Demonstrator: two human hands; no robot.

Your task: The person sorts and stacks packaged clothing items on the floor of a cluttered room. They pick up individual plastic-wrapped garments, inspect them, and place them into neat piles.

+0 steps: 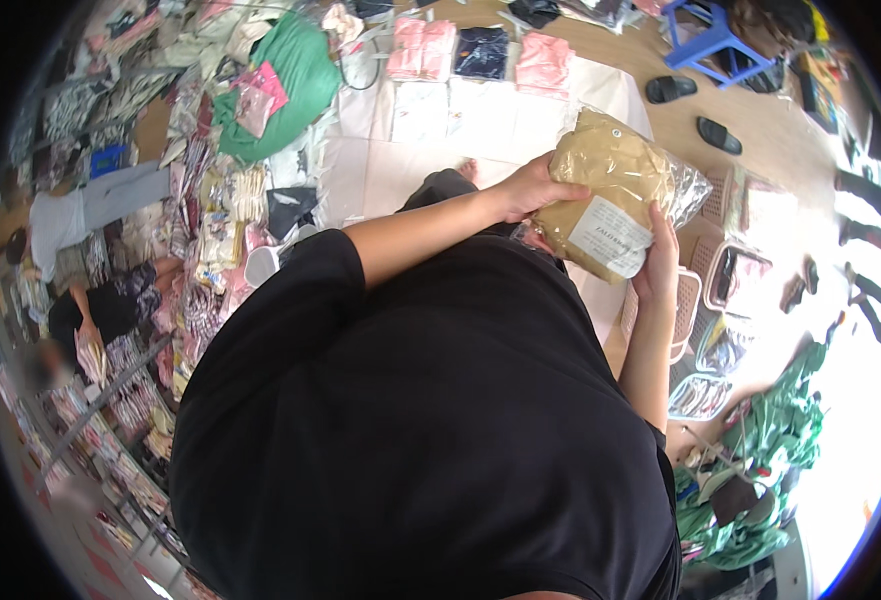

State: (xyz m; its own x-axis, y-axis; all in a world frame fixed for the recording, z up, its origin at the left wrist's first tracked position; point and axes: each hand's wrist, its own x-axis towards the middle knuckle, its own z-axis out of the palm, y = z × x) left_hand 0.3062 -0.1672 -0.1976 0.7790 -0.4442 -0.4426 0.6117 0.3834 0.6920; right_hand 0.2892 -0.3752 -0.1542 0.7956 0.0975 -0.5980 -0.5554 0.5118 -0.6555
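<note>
As a clear plastic package of folded tan cloth (615,170) is held up before a black shirt (410,400), the left hand (535,190) grips its left edge, thumb flat across the front and the other fingers largely hidden. The right hand (657,255) clasps its lower right side, fingertips just beside a rectangular white paper label (608,238), so the package sits between both hands. Beyond, bagged pink and navy garments (481,53) lie in a row.

package (628,172): glossy clear plastic | label (610,237): matt paper | shirt (420,400): matt cloth | stool (712,42): smooth plastic
</note>
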